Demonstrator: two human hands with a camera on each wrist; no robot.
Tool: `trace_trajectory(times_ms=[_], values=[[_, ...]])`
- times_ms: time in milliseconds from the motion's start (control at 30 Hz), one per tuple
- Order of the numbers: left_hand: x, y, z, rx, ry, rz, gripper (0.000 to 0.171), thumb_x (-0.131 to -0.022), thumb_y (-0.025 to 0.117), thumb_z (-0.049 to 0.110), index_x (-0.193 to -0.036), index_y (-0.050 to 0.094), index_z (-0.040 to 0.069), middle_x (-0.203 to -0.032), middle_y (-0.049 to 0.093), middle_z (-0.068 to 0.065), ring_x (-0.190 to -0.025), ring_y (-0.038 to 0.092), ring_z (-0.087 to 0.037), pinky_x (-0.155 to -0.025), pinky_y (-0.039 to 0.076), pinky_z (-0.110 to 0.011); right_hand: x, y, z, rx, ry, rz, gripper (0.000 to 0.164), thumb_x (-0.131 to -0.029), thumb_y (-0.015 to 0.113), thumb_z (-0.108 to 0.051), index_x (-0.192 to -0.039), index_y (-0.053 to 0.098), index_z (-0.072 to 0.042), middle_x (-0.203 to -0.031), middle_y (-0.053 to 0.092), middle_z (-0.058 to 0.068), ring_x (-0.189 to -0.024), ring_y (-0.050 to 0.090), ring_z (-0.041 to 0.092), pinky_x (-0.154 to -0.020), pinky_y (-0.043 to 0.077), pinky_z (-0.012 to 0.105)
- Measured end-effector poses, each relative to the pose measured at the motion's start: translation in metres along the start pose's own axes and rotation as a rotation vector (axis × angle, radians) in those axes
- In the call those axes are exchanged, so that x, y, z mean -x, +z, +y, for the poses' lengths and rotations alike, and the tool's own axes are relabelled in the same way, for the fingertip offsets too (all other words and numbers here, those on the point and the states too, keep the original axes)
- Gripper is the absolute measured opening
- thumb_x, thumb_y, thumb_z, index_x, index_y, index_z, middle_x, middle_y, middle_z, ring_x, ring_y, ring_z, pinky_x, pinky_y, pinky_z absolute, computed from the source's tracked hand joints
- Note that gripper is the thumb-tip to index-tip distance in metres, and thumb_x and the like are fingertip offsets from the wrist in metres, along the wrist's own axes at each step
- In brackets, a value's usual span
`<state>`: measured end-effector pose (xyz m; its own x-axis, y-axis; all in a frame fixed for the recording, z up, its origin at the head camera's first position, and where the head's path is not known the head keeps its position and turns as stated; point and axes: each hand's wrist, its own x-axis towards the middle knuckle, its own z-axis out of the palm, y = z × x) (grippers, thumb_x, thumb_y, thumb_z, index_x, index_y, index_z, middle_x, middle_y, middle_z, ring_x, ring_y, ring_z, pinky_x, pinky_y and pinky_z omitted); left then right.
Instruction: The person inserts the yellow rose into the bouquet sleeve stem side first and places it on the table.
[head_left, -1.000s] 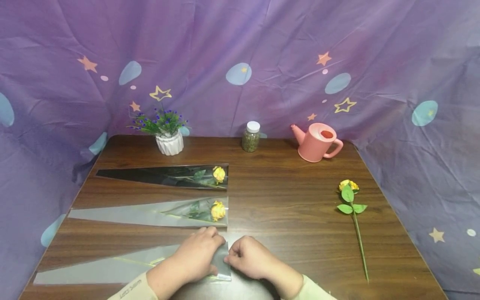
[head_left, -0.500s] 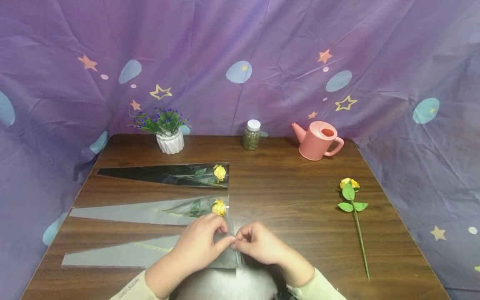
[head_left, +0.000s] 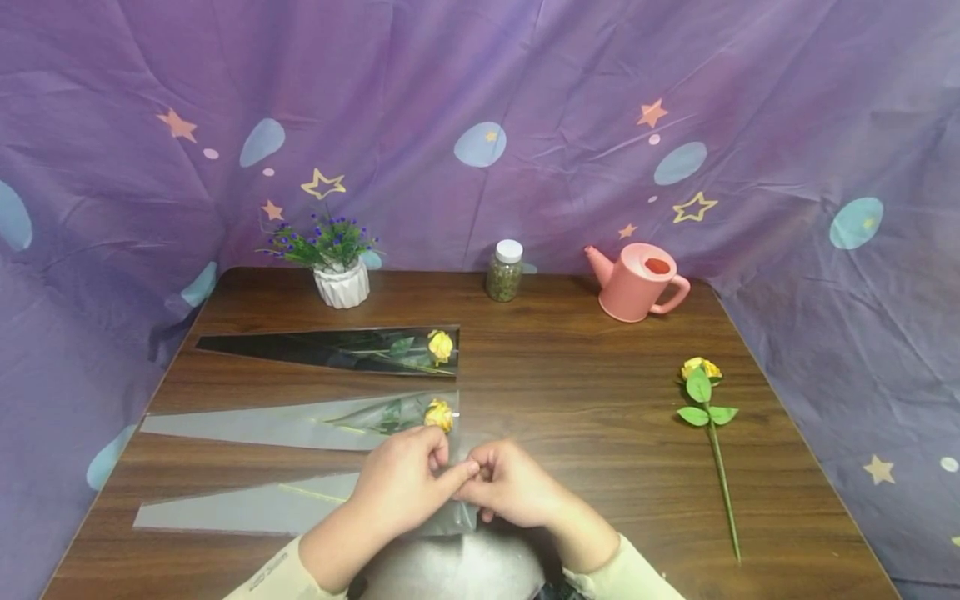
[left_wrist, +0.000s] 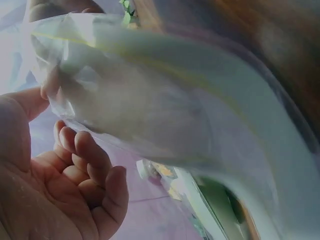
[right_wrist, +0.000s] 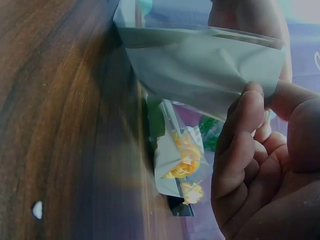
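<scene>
A long, tapered grey flower sleeve (head_left: 240, 504), clear on one face with a thin yellow line, lies across the table's near left. Its wide end is raised between both hands. The left hand (head_left: 401, 483) pinches the edge of that mouth between thumb and fingers. Fingertips nearly meeting it, the right hand (head_left: 517, 487) pinches the same edge; the right wrist view has thumb and forefinger at a corner of the sleeve (right_wrist: 200, 65). In the left wrist view the clear film of the sleeve (left_wrist: 140, 100) bows upward, with no flower visible inside. The hands hide part of the mouth.
Beyond the hands lie a yellow rose in a grey sleeve (head_left: 240, 422) and another in a black sleeve (head_left: 277, 348). A loose yellow rose (head_left: 716, 467) lies at right. Along the back stand a potted plant (head_left: 341, 285), a jar (head_left: 504, 279) and a pink watering can (head_left: 630, 287).
Both hands have come together at the sleeve's mouth, lifting it off the table. The sleeve's narrow end has slid right and slightly away from the near edge.
</scene>
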<state>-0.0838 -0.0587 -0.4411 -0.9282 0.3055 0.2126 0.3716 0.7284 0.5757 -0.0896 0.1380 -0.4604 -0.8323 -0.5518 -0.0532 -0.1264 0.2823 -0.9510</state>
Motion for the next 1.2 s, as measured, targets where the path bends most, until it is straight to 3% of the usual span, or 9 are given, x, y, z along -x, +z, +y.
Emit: trace_trajectory(times_ms=[333, 567, 767, 1000, 1200], values=[[0.000, -0.009, 0.000, 0.028, -0.058, -0.105, 0.039, -0.088, 0.083, 0.049, -0.079, 0.056, 0.023, -0.070, 0.051, 0.013, -0.062, 0.047, -0.005, -0.057, 0.042, -0.028, 0.001, 0.001, 0.001, -0.006, -0.016, 0.014, 0.022, -0.088, 0.083, -0.005, -0.078, 0.065, 0.000, -0.058, 0.063, -0.004, -0.047, 0.055, 0.004, -0.045, 0.049, 0.021], [0.004, -0.011, 0.001, 0.079, -0.087, -0.117, 0.038, -0.088, 0.083, 0.052, -0.082, 0.059, 0.022, -0.072, 0.053, 0.012, -0.063, 0.048, -0.005, -0.057, 0.043, -0.027, 0.001, 0.002, 0.002, -0.026, -0.111, 0.031, 0.030, -0.085, 0.085, -0.001, -0.072, 0.059, 0.000, -0.059, 0.049, -0.015, -0.051, 0.039, -0.005, -0.046, 0.030, 0.016], [0.003, -0.014, 0.002, 0.115, -0.101, -0.120, 0.036, -0.085, 0.087, 0.047, -0.083, 0.061, 0.022, -0.073, 0.055, 0.013, -0.063, 0.049, -0.004, -0.057, 0.044, -0.027, 0.001, 0.004, 0.003, -0.034, -0.173, 0.050, 0.033, -0.081, 0.088, -0.001, -0.068, 0.058, -0.002, -0.058, 0.051, -0.012, -0.051, 0.038, -0.005, -0.044, 0.028, 0.017], [0.000, -0.016, 0.003, 0.168, -0.065, -0.174, 0.028, -0.093, 0.080, 0.042, -0.080, 0.064, 0.022, -0.068, 0.057, 0.015, -0.061, 0.050, -0.003, -0.056, 0.045, -0.026, -0.003, 0.006, 0.007, -0.043, -0.199, 0.102, 0.031, -0.079, 0.089, 0.003, -0.069, 0.060, -0.001, -0.063, 0.058, -0.010, -0.055, 0.045, -0.003, -0.047, 0.035, 0.017], [0.000, -0.016, 0.005, 0.171, -0.017, -0.155, 0.021, -0.097, 0.077, 0.025, -0.082, 0.064, 0.019, -0.069, 0.055, 0.011, -0.061, 0.047, -0.005, -0.055, 0.042, -0.028, -0.005, 0.005, 0.009, -0.090, -0.234, 0.101, 0.029, -0.080, 0.086, 0.007, -0.070, 0.060, 0.001, -0.066, 0.064, 0.001, -0.059, 0.052, -0.002, -0.051, 0.041, 0.016]])
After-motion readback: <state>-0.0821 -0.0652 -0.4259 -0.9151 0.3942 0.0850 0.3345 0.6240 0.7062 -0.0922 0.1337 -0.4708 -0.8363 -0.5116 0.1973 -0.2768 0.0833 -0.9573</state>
